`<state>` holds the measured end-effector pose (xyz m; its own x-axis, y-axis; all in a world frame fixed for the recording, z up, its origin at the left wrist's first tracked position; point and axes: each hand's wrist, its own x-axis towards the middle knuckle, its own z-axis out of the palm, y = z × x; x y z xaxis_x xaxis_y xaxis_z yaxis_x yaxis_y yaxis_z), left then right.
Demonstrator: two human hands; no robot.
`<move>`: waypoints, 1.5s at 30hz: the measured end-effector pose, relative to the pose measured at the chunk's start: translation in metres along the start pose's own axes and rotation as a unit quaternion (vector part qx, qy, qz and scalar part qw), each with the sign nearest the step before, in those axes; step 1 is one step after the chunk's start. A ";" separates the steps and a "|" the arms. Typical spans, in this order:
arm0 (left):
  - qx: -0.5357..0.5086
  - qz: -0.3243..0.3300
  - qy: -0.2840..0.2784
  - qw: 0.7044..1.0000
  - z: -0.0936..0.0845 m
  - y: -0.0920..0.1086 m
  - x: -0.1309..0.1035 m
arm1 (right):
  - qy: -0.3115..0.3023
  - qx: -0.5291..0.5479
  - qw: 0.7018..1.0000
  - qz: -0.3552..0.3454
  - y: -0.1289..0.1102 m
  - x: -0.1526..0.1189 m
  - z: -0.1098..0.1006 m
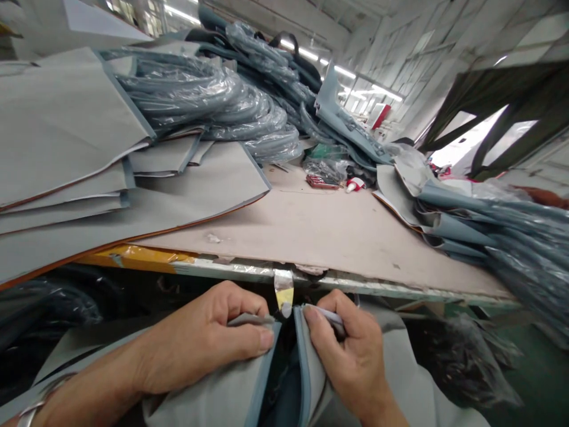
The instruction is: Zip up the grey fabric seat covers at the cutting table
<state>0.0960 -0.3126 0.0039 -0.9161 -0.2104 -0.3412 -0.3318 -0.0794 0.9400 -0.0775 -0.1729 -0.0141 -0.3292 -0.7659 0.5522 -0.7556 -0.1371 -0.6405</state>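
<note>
My left hand [222, 338] pinches the upper corner of a pale grey sheet of fabric [222, 394], its thumb lying along a blue-grey edge. My right hand [347, 350] grips the facing blue-trimmed edge of grey fabric [313, 362], thumb against curled fingers. A dark gap separates the two edges, and blue-grey material shows down inside it. Whether both edges belong to one piece I cannot tell. Just beyond the gap, a strip of clear and yellow tape [283, 290] hangs from the table edge. Grey material spreads below both hands.
On the table [311, 219], grey sheets [57, 130] pile up at left beside plastic-wrapped blue-grey bundles [213, 95]. More wrapped material [524, 237] lies at right. A red-and-white bottle [354, 184] and a dark red calculator-like object [322, 182] sit toward the back.
</note>
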 end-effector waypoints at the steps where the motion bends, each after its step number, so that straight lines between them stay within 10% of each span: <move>1: -0.003 -0.002 0.000 1.000 0.001 0.000 0.000 | 0.011 -0.012 1.000 -0.005 0.000 0.000 0.001; 45: -0.049 -0.001 0.024 0.999 -0.002 0.001 0.017 | -0.020 -0.029 0.997 -0.062 0.001 0.015 0.004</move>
<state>0.0809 -0.3182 -0.0009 -0.9028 -0.2563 -0.3454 -0.3081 -0.1748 0.9352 -0.0811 -0.1868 -0.0087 -0.2090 -0.7704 0.6023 -0.8209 -0.1965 -0.5362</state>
